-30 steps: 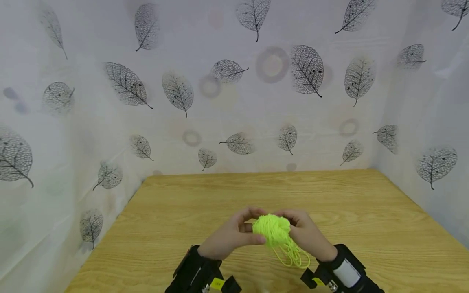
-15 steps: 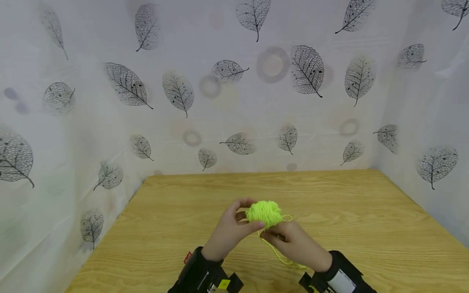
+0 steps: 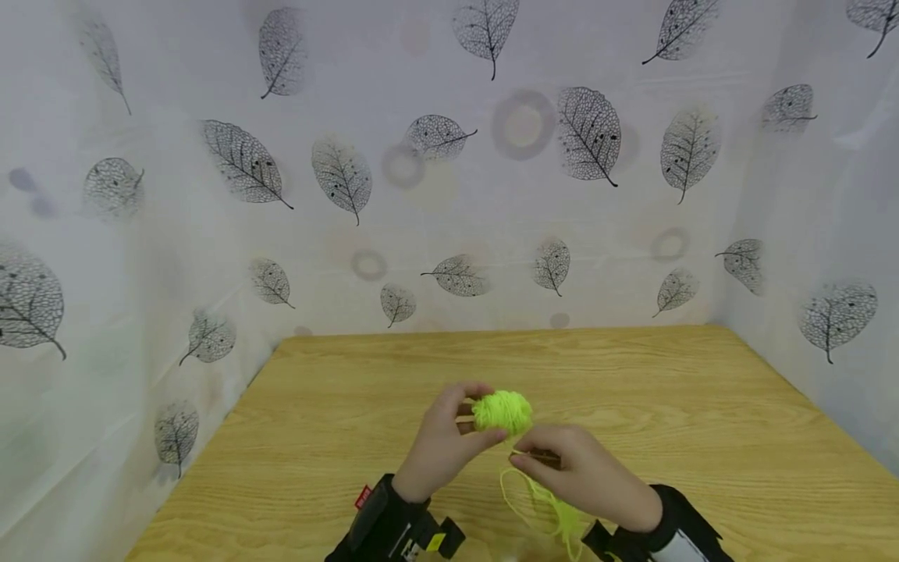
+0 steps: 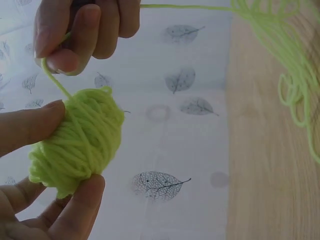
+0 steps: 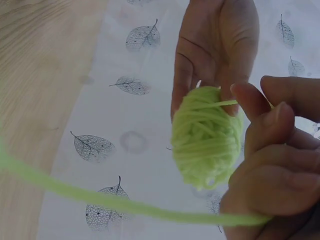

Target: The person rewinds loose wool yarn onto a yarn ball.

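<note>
A ball of neon yellow-green yarn [image 3: 502, 412] is held above the table by my left hand [image 3: 444, 445], thumb on the near side and fingers behind it. In the left wrist view the wound yarn ball [image 4: 82, 142] sits between thumb and fingertips. My right hand [image 3: 579, 472] is just to its right and pinches the strand that comes off the ball. That taut strand [image 5: 220, 104] spans the short gap between ball and fingertips in the right wrist view. From the right hand the yarn runs on to a loose bundle of strands [image 3: 562, 511] below it.
The wooden table [image 3: 351, 390] extends under both hands. Around it hangs a white cloth [image 3: 449, 203] printed with dark leaves. Black wrist straps with camera mounts [image 3: 421, 531] sit on both forearms. Loose loops of yarn [image 4: 295, 70] show over the wood in the left wrist view.
The ball has moved up and left with my left hand. My right hand has come from the ball's far right side round to below it, now apart from it with the strand pinched.
</note>
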`<control>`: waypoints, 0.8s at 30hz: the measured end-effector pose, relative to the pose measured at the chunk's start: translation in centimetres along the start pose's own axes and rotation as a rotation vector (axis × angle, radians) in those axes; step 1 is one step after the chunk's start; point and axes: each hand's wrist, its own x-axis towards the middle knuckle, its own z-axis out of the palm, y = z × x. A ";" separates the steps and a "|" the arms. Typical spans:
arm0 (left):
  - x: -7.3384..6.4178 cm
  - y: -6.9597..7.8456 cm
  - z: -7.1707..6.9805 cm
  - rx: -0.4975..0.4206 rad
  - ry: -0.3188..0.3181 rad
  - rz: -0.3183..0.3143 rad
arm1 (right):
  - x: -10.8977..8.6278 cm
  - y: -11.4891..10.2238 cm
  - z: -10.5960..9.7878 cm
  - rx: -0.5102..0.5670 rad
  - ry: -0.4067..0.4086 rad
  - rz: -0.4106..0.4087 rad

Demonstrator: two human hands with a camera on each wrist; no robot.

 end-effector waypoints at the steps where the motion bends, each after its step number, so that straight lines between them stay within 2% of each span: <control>1: 0.0 0.0 0.0 0.004 -0.013 -0.001 | 0.0 -0.1 -0.2 0.003 0.008 -0.003; 5: 0.1 -0.1 0.0 0.009 -0.087 -0.024 | -0.2 -0.4 -0.9 0.026 0.051 -0.013; 10: 0.1 -0.3 -0.3 -0.042 -0.222 -0.058 | -0.3 -0.2 -1.6 0.059 0.119 -0.050; 13: 0.1 -0.3 -0.4 -0.040 -0.299 -0.074 | -0.3 0.1 -1.9 0.086 0.155 -0.047; 18: 0.0 0.0 -0.6 -0.006 -0.405 -0.066 | -0.3 0.4 -2.2 0.109 0.202 0.008; 24: -0.3 0.4 -0.7 -0.057 -0.494 -0.053 | -0.3 0.8 -2.4 0.137 0.245 0.133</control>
